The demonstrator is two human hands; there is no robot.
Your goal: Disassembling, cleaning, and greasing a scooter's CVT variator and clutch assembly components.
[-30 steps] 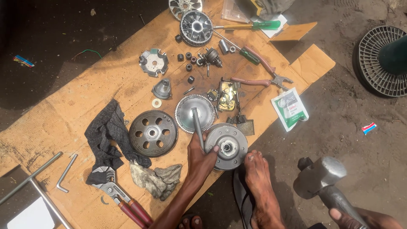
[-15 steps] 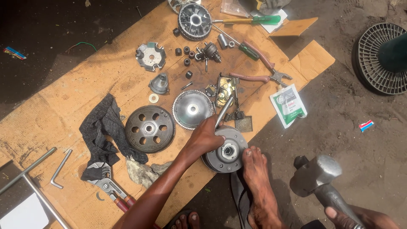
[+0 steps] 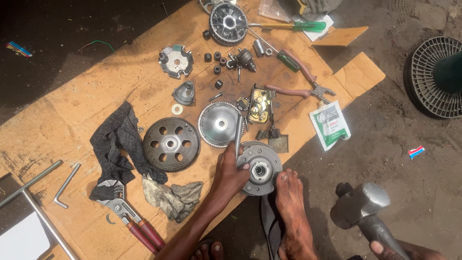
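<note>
My left hand point(image 3: 230, 172) grips a slim metal rod point(image 3: 238, 131) and rests on a round grey clutch assembly point(image 3: 263, 168) at the near edge of the cardboard sheet point(image 3: 72, 115). The rod stands almost straight up from the clutch's left rim, over a toothed pulley disc point(image 3: 219, 124). My bare foot point(image 3: 290, 207) presses against the clutch's right side. At the lower right, my right hand point(image 3: 391, 250) holds a heavy steel hammer point(image 3: 359, 204), its head off the cardboard above the ground.
On the cardboard lie a holed clutch drum point(image 3: 171, 144), a dark rag point(image 3: 118, 139), red-handled grip pliers point(image 3: 127, 214), long-nose pliers point(image 3: 298, 89), a green screwdriver point(image 3: 293, 25), small rollers and an Allen key point(image 3: 66, 185). A fan grille point(image 3: 435, 77) sits on the ground at right.
My left hand has swung the rod from leaning up-left, then up-right, to nearly upright at the clutch's left rim. The hammer stays at the lower right.
</note>
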